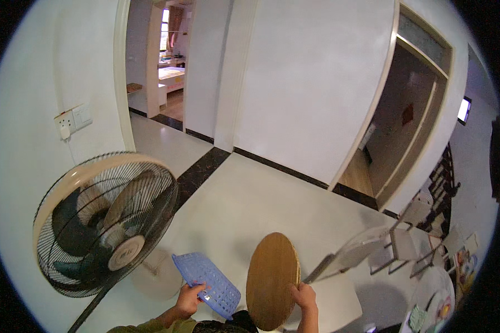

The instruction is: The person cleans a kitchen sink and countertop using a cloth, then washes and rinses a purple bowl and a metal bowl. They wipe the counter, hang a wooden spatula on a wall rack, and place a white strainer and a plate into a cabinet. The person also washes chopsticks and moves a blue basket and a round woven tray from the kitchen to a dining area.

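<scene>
My left hand grips the rim of a blue perforated plastic basket, thumb over its edge. The basket is tilted, low in front of my body. In my right hand is a round wooden board, held on edge by its right side with its flat face turned towards me. Basket and board are apart, both above the pale floor. The fingers behind each thing are mostly hidden.
A large standing fan is close on the left, its plug in a wall socket. Chairs stand on the right near a round table bearing several things. A doorway opens ahead left; a dark door is ahead right.
</scene>
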Available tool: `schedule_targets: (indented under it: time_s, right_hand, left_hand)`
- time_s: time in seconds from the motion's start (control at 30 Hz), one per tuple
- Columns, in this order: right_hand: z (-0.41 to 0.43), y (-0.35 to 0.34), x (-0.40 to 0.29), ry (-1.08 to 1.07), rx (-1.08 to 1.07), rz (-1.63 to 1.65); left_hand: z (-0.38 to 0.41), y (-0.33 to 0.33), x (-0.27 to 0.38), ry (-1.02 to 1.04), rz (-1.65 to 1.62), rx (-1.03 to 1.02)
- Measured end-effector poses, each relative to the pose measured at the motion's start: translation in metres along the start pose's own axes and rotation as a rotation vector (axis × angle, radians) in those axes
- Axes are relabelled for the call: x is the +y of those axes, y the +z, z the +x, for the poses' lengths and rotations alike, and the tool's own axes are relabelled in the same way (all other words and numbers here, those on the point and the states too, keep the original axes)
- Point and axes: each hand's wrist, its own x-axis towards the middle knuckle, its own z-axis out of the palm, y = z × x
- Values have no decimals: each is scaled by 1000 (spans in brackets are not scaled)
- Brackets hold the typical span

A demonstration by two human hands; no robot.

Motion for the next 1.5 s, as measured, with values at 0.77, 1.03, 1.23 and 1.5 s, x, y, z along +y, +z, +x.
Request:
schedule_targets:
  time_s: [0.77,1.03,1.23,1.5]
  right_hand:
    - [367,-72,99,342,56,59]
    - [399,-75,126,655,162,122]
    - [402,-107,143,849,207,339]
    - [442,-115,256,1033,308,281]
  left_hand:
    - [366,207,77,102,15,254]
    - [518,303,96,-8,262,62]
    - [588,415,73,-105,313,-110]
    - [661,578,-24,-280,365,-365]
